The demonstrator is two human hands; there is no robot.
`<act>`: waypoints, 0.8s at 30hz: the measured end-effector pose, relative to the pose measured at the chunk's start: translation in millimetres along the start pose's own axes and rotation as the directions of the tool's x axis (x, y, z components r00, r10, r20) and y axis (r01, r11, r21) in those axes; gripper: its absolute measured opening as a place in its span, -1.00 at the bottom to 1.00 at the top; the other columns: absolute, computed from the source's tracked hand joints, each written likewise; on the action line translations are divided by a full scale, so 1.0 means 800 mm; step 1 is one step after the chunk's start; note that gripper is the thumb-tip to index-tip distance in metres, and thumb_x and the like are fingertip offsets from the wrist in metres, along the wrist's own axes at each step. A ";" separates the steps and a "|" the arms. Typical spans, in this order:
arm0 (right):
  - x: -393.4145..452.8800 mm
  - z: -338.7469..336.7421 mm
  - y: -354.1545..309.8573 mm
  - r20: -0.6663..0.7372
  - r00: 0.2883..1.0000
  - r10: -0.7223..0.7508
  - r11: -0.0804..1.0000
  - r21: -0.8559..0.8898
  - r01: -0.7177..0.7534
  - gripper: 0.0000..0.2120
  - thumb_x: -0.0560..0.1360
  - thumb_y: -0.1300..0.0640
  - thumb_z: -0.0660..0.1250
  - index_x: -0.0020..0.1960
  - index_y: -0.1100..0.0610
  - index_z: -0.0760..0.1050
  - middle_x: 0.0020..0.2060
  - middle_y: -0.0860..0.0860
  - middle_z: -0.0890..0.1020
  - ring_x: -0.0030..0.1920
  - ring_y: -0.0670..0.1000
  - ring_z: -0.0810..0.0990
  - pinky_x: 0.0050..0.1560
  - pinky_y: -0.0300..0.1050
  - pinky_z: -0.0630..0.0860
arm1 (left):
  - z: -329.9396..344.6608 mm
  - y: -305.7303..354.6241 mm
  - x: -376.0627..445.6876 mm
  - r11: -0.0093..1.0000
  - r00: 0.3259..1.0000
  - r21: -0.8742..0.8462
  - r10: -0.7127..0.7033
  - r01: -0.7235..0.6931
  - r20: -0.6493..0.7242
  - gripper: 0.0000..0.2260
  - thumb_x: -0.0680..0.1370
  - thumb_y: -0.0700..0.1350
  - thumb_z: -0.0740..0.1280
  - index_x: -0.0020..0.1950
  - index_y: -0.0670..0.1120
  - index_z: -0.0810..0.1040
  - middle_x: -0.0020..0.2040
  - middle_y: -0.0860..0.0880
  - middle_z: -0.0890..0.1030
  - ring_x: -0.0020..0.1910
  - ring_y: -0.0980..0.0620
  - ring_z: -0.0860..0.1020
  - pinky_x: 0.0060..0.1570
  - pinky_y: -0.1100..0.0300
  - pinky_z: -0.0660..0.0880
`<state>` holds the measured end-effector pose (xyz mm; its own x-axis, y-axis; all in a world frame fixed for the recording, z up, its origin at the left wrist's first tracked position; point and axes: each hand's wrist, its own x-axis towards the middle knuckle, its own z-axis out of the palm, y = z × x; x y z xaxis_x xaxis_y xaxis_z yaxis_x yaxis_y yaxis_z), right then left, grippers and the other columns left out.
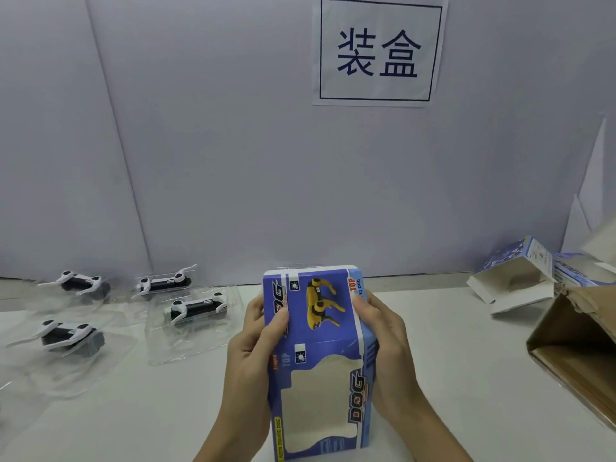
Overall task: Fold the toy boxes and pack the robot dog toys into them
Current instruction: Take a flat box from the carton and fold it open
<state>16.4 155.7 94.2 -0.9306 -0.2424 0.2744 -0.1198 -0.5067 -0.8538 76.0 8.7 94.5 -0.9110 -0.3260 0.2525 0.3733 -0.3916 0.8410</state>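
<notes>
A blue box (320,355) stands at the middle of the bench's (450,378) near edge, held between both hands. The left hand (253,348) grips its left side, thumb curled onto the front face; the right hand (386,341) grips the right side, fingertips hooked over the upper right edge. The box's front shows a shaped window (pale inside, contents not clear) and the word "DOG"; its upper panel shows a yellow dog picture.

Toward the left edge four robot dogs lie in clear plastic trays: one nearest (71,336), one closer to the middle (198,310), and two further back (83,285) (165,283) near the far edge. At the right edge a brown carton (573,355) lies open on its side. Behind it, near the far right corner, an unfolded box (520,278) lies with its white inside showing.

Beyond the far edge rises a grey wall (233,145), bearing a paper sign (378,51) with two dark characters.
</notes>
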 end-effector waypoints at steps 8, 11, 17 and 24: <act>0.001 -0.003 0.003 -0.005 1.000 -0.027 0.999 -0.016 0.027 -0.75 0.41 -0.08 0.47 0.08 -0.14 0.64 0.01 0.08 0.74 -0.09 0.10 0.77 -0.30 -0.10 0.67 | 0.004 -0.002 -0.005 0.968 0.973 0.094 0.232 -0.232 0.005 -0.61 0.53 0.03 0.41 0.35 0.25 0.50 0.27 -0.06 0.64 0.10 -0.15 0.72 -0.14 0.06 0.69; 0.004 -0.004 0.003 0.036 0.992 -0.120 0.993 -0.013 0.121 -0.59 0.53 -0.02 0.37 0.36 -0.22 0.45 0.21 0.10 0.67 0.07 0.22 0.74 -0.19 -0.02 0.71 | -0.001 -0.006 -0.005 0.884 0.926 0.276 0.357 -0.378 0.125 -0.67 0.62 0.07 0.32 0.40 0.20 0.48 0.28 -0.05 0.60 0.20 -0.16 0.66 0.01 0.11 0.64; 0.005 -0.006 0.007 -0.006 0.969 -0.248 0.943 -0.230 0.240 -0.69 0.58 0.06 0.17 0.04 0.08 0.68 0.16 0.06 0.67 0.21 0.04 0.68 -0.03 -0.15 0.65 | -0.015 -0.014 0.000 0.627 0.843 0.570 0.465 -0.530 0.272 -0.74 0.49 0.16 0.45 0.15 0.17 0.57 0.46 0.09 0.43 0.49 0.07 0.42 0.29 0.23 0.46; 0.004 -0.003 0.005 0.000 0.950 -0.312 0.896 -0.331 0.294 -0.62 0.64 0.02 0.08 0.01 0.12 0.65 -0.07 0.07 0.73 -0.03 0.11 0.73 -0.19 -0.14 0.65 | -0.018 -0.013 0.001 0.769 0.908 0.484 0.330 -0.418 0.259 -0.34 0.45 0.21 0.52 0.49 0.17 0.35 0.27 0.11 0.52 0.23 -0.05 0.63 0.09 0.08 0.65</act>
<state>11.9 154.6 91.0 -0.8466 -0.0724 0.5272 -0.4960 -0.2515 -0.8311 74.0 0.0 79.2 -0.7492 -0.2023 0.6307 0.5826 0.2517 0.7728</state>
